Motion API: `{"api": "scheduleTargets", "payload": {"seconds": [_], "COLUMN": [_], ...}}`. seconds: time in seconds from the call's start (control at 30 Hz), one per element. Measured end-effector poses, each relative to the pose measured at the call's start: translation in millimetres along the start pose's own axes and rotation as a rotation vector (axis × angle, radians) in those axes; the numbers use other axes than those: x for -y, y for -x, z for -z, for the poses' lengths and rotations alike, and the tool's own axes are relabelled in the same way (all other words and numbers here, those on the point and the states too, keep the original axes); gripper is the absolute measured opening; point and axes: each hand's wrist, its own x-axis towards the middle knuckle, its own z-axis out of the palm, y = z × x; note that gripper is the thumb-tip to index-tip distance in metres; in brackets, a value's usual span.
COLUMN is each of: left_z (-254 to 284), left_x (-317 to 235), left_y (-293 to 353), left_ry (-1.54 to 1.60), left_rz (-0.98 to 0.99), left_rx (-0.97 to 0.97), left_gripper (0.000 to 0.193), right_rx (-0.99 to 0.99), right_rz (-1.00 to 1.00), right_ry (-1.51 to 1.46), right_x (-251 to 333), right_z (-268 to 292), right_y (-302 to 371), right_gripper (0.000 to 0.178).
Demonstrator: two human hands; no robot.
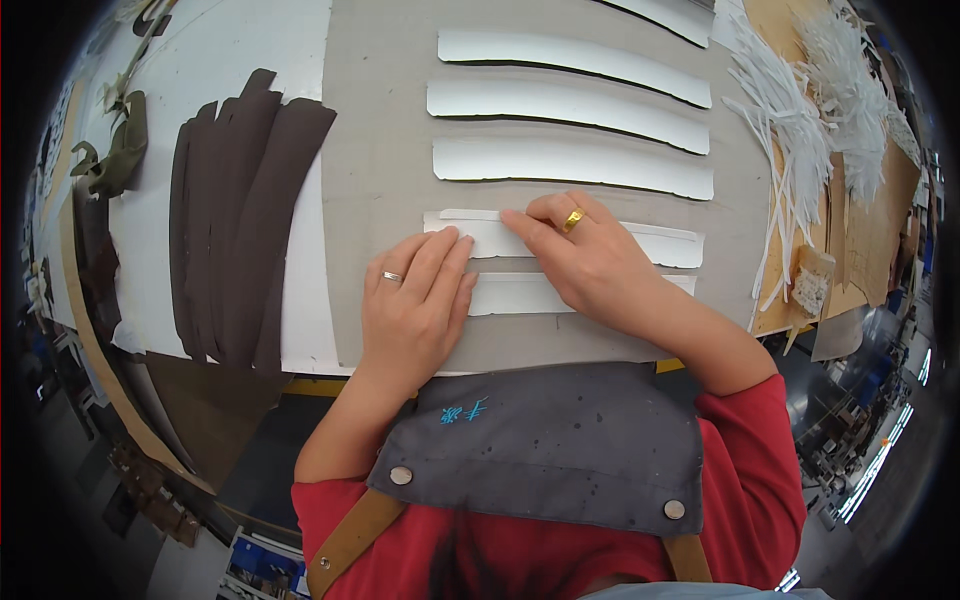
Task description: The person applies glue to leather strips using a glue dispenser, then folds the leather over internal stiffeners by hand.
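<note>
A long white strip (665, 250) lies crosswise on the grey work surface, with a narrow white band (465, 214) along its far edge. My left hand (415, 295) rests on the strip's left part, fingers stretched out and lying flat. My right hand (590, 250) is closed, thumb and forefinger pinched at the narrow band near the strip's middle. Whether the band is a folded edge or a separate piece, I cannot tell. Nearer to me lies a second white strip (530, 296) with a similar far edge; my hands and right forearm partly cover it.
Beyond my hands, several white strips with dark edges (570, 163) lie in spaced rows. Dark brown strips (235, 220) are piled at the left. Thin white offcuts (795, 130) heap up on the right, by a small bristly block (812, 280). The grey board (380, 120) ends near my apron.
</note>
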Motion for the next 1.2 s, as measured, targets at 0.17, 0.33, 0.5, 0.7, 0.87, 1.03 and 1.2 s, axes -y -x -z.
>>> {"api": "scheduleTargets", "payload": {"seconds": [0.17,0.33,0.5,0.7,0.87,1.03,1.2], "left_z": [1,3,4,3,3,6,11], "left_x": [5,7,6,2,1,4,4], "left_y": [0,0,1,2,2,-2,-3], "left_ry": [-0.065,-0.043,-0.056,-0.099,-0.105,-0.016,-0.047], "left_rz": [-0.041,-0.018,-0.01,-0.048,-0.057,-0.05,-0.039], "left_rx": [0.008,0.024,0.047,0.024,0.097,0.136,0.124], "left_gripper": [0.032,0.03,0.031,0.036,0.036,0.034,0.034], "right_rx": [0.018,0.033,0.011,0.057,0.059,-0.13,-0.502], "right_rz": [0.024,0.094,0.148,0.144,0.102,0.008,-0.442], "right_ry": [-0.063,-0.004,0.05,0.108,0.105,0.023,0.414], "right_x": [-8,-13,-14,-12,-10,-31,-83], "right_z": [0,0,-5,-2,0,17,76], "right_y": [0,1,4,6,8,24,65], "right_gripper": [0.051,0.052,0.053,0.043,0.038,0.035,0.018]}}
